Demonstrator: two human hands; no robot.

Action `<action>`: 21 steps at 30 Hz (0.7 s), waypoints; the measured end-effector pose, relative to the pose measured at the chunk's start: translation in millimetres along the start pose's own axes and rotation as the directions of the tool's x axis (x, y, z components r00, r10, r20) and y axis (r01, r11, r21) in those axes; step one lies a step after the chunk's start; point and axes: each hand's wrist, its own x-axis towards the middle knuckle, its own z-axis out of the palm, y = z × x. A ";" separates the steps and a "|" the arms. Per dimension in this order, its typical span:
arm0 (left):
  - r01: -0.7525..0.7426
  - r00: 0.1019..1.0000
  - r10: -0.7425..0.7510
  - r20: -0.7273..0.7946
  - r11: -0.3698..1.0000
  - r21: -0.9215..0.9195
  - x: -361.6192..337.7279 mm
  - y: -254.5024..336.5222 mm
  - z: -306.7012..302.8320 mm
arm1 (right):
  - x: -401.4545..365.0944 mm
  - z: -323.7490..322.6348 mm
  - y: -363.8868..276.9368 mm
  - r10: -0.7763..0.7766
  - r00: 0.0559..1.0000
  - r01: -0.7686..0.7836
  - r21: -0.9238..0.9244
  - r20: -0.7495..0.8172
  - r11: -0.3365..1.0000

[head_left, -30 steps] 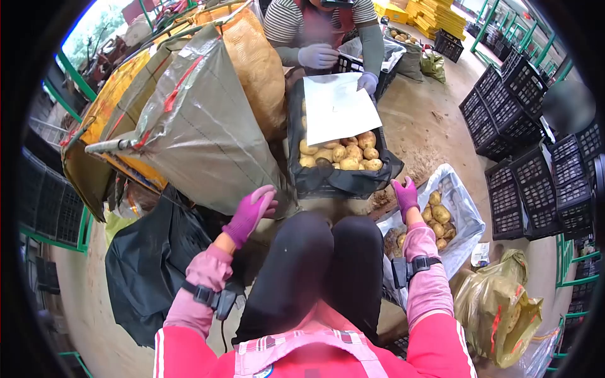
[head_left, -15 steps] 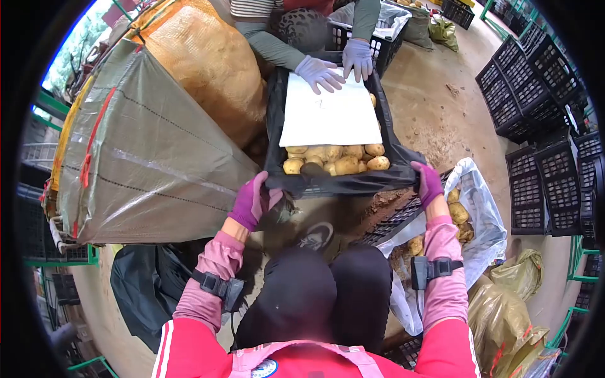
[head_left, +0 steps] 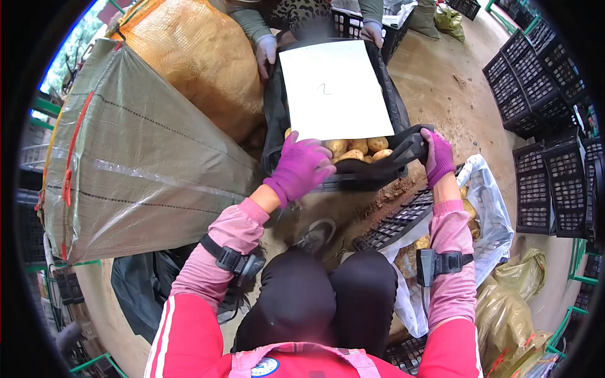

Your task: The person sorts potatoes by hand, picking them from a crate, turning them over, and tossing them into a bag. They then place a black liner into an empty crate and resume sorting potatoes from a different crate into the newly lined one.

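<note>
A black-lined crate [head_left: 272, 135] of potatoes [head_left: 357, 145] stands in front of my knees, with a white sheet [head_left: 337, 107] laid over most of them. The sheet bears a small handwritten mark. My left hand [head_left: 299, 167], in a purple glove, is over the crate's near left corner with its fingers stretched out toward the potatoes. At the near right corner, my right hand [head_left: 439, 156] is closed on the edge of the black plastic liner [head_left: 413, 146], which is pulled up there.
Across the crate, a co-worker's gloved hands [head_left: 266, 53] are at its far corners. A big orange mesh sack [head_left: 195, 63] and a grey woven sack [head_left: 145, 170] stand on the left. On the right are a white-lined crate [head_left: 491, 208] with potatoes and stacked black crates [head_left: 535, 183].
My left hand has moved from the near left corner up over the rim. My right hand has lifted the liner edge. The co-worker's hands have left the sheet for the crate's far corners.
</note>
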 end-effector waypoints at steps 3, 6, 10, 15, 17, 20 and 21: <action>0.193 0.968 -0.250 -0.017 0.789 -0.583 1.4 -6.3 -2.6 | -7.7 -6.1 1.9 -0.033 0.999 0.034 0.066 -0.012 0.997; 0.070 0.986 -0.142 -0.086 0.823 -0.563 2.5 -4.3 -21.3 | -39.5 11.8 -13.6 -0.391 0.916 0.361 -0.248 -0.085 0.899; -0.157 0.976 0.190 -0.112 0.956 0.248 -12.5 -18.8 0.9 | -98.1 37.0 -49.4 -0.581 0.811 0.552 -0.425 0.074 0.717; -0.058 0.998 0.057 -0.037 0.998 -0.033 -7.1 -14.7 7.5 | -151.6 73.0 -63.9 -0.150 0.738 0.364 -0.201 0.657 0.909; -0.047 0.998 0.051 0.021 0.986 -0.157 2.9 -18.0 17.5 | -140.8 89.1 -45.9 0.135 0.638 0.468 -0.521 0.758 0.713; 0.076 0.997 -0.063 0.046 0.924 -0.374 16.8 -8.6 27.0 | -126.4 112.6 -8.9 0.111 0.784 0.506 -0.731 0.611 0.458; 0.155 0.986 -0.119 0.118 0.910 -0.384 19.4 -8.0 26.4 | -123.2 117.9 -4.5 0.085 0.826 0.478 -0.773 0.557 0.416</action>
